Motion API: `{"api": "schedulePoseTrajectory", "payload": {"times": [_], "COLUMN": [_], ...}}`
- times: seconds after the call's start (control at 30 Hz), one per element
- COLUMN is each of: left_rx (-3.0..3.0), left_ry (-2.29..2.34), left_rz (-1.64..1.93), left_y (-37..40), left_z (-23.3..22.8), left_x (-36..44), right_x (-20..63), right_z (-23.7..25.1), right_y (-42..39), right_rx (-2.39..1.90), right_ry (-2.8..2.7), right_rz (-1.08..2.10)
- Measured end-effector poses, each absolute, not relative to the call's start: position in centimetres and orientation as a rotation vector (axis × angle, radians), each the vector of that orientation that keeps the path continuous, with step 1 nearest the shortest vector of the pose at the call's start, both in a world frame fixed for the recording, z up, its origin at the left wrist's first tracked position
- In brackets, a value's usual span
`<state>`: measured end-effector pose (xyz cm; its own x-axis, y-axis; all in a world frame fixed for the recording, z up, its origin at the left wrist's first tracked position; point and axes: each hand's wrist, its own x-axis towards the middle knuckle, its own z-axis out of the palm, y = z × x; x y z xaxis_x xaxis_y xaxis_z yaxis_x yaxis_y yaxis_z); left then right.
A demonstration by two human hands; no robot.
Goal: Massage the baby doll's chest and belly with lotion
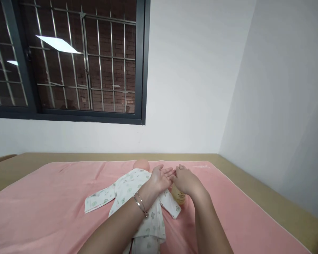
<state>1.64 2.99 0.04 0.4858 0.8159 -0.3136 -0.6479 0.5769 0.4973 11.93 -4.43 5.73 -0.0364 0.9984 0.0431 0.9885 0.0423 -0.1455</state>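
Head view: right hand [186, 180] grips a small yellowish plastic bottle [178, 196], seemingly tipping it toward the spread, palm-up left hand [161, 177] above a pink doll in printed white clothing [137, 190].

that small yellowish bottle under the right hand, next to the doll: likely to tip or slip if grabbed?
The bottle looks small and plastic, so probably light and not fragile. It stands upright on the soft pink towel, so a sideways push would likely topple it. The right hand covers its top and the left hand lies open, palm up, beside it; any residue could make it slippery, though none shows.
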Motion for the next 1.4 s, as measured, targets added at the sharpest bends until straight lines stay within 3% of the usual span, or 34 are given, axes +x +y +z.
{"api": "schedulePoseTrajectory", "payload": {"times": [0.2, 0.43, 0.7, 0.83, 1.0, 1.27, 1.4], "left_rx": [0.293, 0.290, 0.317, 0.350, 0.507, 0.629, 0.537], "left_ry": [0.609, 0.593, 0.336, 0.259, 0.291, 0.195, 0.170], "left_rz": [0.873, 0.757, 0.848, 0.947, 1.019, 1.027, 1.042], "left_y": [2.0, -1.2, -7.7, -9.6, -10.2, -13.5, -12.8], "left_z": [-0.4, 0.4, 5.6, 7.7, 6.7, 6.3, 7.2], "left_x": [1.6, -3.9, -9.8, -13.8, -14.1, -10.0, -12.1], "right_x": [12.3, 11.1, 2.5, -0.7, -2.9, 1.7, 0.2], "right_z": [5.5, 4.8, 3.5, -0.1, -3.4, 3.6, 2.3], "right_y": [-4.1, -3.2, -8.8, -9.5, -8.4, -9.5, -10.3], "right_rx": [-2.094, -2.180, -1.393, -0.976, -0.597, -0.955, -0.936], "right_ry": [-2.265, -2.107, -2.162, -2.233, -2.327, -2.056, -2.084], "right_rz": [-0.016, -0.043, 0.039, -0.243, -0.481, -0.304, -0.365]}}
